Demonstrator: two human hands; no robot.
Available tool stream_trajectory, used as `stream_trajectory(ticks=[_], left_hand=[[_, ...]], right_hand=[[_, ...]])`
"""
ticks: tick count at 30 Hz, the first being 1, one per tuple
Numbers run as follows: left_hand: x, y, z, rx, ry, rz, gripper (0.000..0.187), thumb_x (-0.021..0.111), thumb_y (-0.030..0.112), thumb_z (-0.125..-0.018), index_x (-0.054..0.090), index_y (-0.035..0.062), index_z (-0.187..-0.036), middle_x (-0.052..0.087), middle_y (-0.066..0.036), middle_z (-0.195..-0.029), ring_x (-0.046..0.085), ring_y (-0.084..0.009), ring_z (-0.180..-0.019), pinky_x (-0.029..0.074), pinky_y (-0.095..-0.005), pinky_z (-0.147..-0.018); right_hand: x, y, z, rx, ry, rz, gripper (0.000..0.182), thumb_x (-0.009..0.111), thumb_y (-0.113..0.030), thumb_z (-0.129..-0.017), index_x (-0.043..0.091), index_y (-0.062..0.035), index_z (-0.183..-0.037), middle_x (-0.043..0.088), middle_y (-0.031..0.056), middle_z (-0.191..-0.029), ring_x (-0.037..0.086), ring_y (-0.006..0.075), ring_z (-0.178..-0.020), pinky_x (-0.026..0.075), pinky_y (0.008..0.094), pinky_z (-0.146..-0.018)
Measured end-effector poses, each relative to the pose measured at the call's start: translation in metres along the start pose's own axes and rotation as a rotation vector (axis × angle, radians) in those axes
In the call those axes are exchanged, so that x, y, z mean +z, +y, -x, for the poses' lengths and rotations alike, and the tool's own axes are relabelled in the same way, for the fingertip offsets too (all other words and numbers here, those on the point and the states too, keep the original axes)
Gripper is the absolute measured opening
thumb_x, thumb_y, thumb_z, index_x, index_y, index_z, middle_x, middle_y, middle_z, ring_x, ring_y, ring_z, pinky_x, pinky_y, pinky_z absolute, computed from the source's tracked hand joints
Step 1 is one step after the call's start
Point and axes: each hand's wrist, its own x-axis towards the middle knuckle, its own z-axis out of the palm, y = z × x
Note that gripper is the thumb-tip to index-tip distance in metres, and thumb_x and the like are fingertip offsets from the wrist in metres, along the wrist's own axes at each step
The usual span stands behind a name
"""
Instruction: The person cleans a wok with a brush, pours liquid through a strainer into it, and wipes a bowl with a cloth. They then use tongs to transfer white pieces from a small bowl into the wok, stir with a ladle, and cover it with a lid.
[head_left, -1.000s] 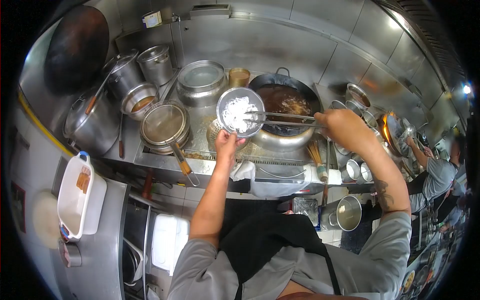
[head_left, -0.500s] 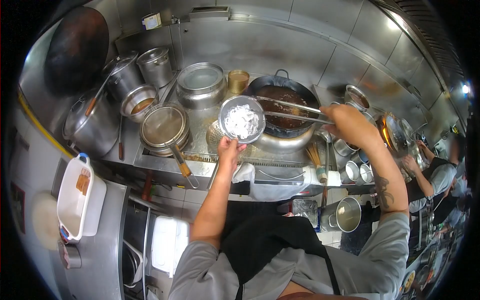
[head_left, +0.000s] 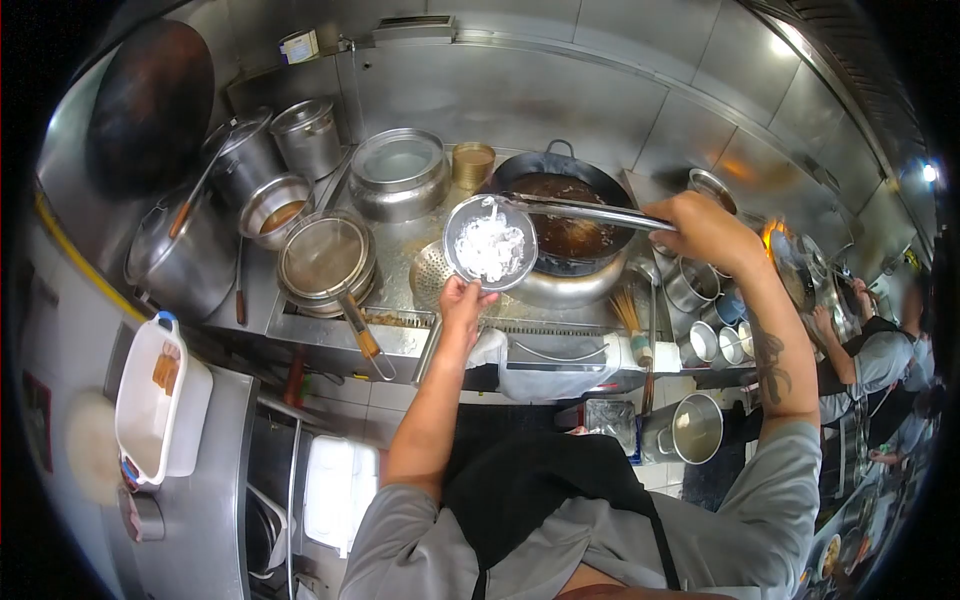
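Note:
My left hand [head_left: 463, 300] grips the near rim of a round metal bowl [head_left: 451, 246], which holds white, powder-coated pieces [head_left: 492, 246]. Long metal tongs [head_left: 590, 211] are closed in my right hand [head_left: 690, 228], their arms pressed together. The tongs' tips reach the bowl's far rim, where a thin white piece stands up by them. Behind and to the right sits a black wok [head_left: 510, 172] with dark bubbling liquid [head_left: 560, 225], and the tongs pass over it.
Left of the bowl are a perforated ladle [head_left: 428, 272], stacked strainers [head_left: 325, 255], a lidded pot [head_left: 398, 195] and a tin can [head_left: 472, 165]. A bamboo brush [head_left: 628, 312] and metal cups [head_left: 703, 342] stand at right. Co-workers [head_left: 872, 355] are further right.
The tongs' arms have come together, and their tips have moved to the bowl's far rim. The bowl has shifted slightly right.

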Motion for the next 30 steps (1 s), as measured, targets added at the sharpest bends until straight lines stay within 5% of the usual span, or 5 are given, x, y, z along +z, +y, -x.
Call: stream_trajectory(ticks=[10,13,19,30], left_hand=[[-0.003,0.001,-0.012,-0.047,0.074,0.048,0.003,0.049,0.003,-0.088,0.048,0.0054,-0.089,0.06,-0.009,-0.089,0.062,-0.0172,-0.075,0.056,-0.0313,-0.066],[-0.004,0.005,-0.011,-0.025,0.047,0.019,0.003,0.049,0.003,-0.088,0.048,0.0056,-0.089,0.06,-0.008,-0.087,0.062,-0.0168,-0.074,0.056,-0.0311,-0.066],[-0.003,0.013,-0.008,-0.018,-0.03,-0.001,0.005,0.049,0.001,-0.087,0.049,0.0056,-0.09,0.061,-0.009,-0.088,0.063,-0.0182,-0.076,0.056,-0.0323,-0.068],[-0.01,-0.001,-0.015,-0.137,0.065,0.056,0.011,0.051,0.002,-0.085,0.051,0.0026,-0.096,0.062,-0.011,-0.094,0.063,-0.0213,-0.078,0.056,-0.0325,-0.069]], right_hand=[[0.005,-0.001,0.008,0.019,-0.005,0.064,0.036,0.069,-0.009,-0.068,0.06,-0.0005,-0.102,0.063,0.0206,-0.089,0.06,0.0366,-0.086,0.047,0.0408,-0.075],[0.016,0.008,0.011,-0.133,0.098,0.133,0.039,0.07,-0.008,-0.067,0.06,-0.0005,-0.104,0.063,0.0205,-0.088,0.06,0.0364,-0.086,0.047,0.0415,-0.075],[0.015,-0.001,0.008,-0.08,-0.036,0.131,0.038,0.069,-0.008,-0.068,0.062,-0.0019,-0.105,0.063,0.0194,-0.087,0.06,0.0358,-0.085,0.047,0.0416,-0.075],[-0.014,0.011,0.014,0.07,0.095,0.119,0.034,0.068,-0.011,-0.072,0.063,-0.0022,-0.104,0.063,0.0194,-0.089,0.059,0.0357,-0.087,0.046,0.0418,-0.076]])
